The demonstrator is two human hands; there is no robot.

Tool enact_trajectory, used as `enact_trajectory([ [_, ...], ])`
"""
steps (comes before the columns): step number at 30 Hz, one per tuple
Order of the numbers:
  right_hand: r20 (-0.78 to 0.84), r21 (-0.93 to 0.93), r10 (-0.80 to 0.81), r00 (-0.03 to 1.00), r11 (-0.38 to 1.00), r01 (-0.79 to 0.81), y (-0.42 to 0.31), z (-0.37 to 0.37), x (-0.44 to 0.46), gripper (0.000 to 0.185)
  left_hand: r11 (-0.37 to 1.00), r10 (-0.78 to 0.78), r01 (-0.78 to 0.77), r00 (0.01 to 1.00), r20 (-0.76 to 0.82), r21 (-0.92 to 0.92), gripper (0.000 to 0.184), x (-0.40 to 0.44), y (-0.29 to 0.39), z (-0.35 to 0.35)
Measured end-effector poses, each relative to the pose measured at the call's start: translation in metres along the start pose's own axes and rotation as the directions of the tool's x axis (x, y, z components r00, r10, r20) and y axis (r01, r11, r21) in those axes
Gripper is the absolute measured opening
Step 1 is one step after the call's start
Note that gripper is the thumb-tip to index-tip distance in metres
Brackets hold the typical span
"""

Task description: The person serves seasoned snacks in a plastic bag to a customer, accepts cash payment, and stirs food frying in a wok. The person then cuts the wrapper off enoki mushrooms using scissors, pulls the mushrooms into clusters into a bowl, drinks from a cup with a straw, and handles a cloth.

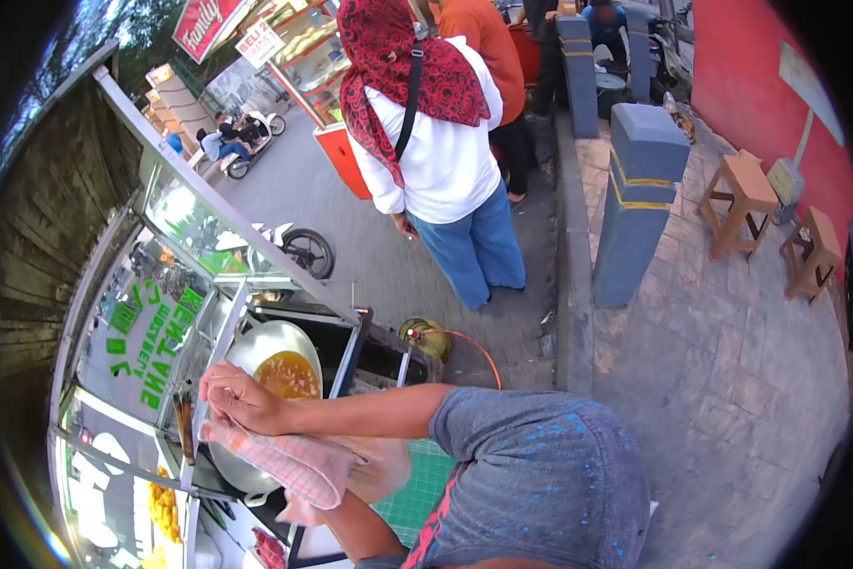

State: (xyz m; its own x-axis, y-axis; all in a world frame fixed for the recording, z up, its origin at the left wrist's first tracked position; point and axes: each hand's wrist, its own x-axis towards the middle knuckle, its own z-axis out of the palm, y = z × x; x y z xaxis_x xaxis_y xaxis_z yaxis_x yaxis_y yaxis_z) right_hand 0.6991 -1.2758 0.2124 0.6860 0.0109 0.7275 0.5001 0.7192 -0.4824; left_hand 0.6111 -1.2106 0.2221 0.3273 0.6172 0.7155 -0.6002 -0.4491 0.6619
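My right hand (pixel 243 399) is at the front of the food cart, its fingers curled closed at the upper end of a pink and white checked cloth (pixel 298 465). The cloth drapes back toward my left forearm (pixel 360 531) and covers my left hand, so its fingers are hidden. Just past my right hand stands a metal wok (pixel 270 339) with orange-brown oil (pixel 289 376) and bits in it. Below the cloth, part of a second metal pan (pixel 239 471) shows. A translucent plastic sheet or bag (pixel 388 465) lies beside the cloth over a green checked surface (pixel 426 488).
A glass cart panel (pixel 142 332) with green lettering borders the wok. Yellow food (pixel 164 507) sits behind lower glass. A gas cylinder (pixel 426 339) with an orange hose stands on the ground. A person in a white top (pixel 445 142) stands near a blue-grey post (pixel 635 209).
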Motion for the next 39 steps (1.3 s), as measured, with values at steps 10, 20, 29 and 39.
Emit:
enact_trajectory([
  [10,0.053,-0.701,-0.016,0.998,0.711,0.049,0.005,-0.023,0.001,0.058,0.992,-0.109,0.086,0.951,0.289,0.091,0.031,0.001,-0.055,0.012],
  [20,0.395,-0.454,0.085,0.915,0.884,0.114,-0.023,-0.065,-0.080,0.068,0.957,-0.187,0.037,0.838,0.513,0.289,0.033,-0.016,-0.065,0.008],
  [29,0.409,-0.592,0.495,0.767,0.783,-0.190,0.003,-0.131,-0.074,0.022,0.979,-0.195,0.101,0.702,0.685,0.175,0.050,0.000,-0.062,-0.041],
  [39,0.335,-0.558,0.400,0.853,0.814,-0.163,0.019,-0.133,-0.058,0.018,0.917,-0.242,-0.044,0.729,0.640,0.397,0.026,0.011,-0.108,-0.079],
])
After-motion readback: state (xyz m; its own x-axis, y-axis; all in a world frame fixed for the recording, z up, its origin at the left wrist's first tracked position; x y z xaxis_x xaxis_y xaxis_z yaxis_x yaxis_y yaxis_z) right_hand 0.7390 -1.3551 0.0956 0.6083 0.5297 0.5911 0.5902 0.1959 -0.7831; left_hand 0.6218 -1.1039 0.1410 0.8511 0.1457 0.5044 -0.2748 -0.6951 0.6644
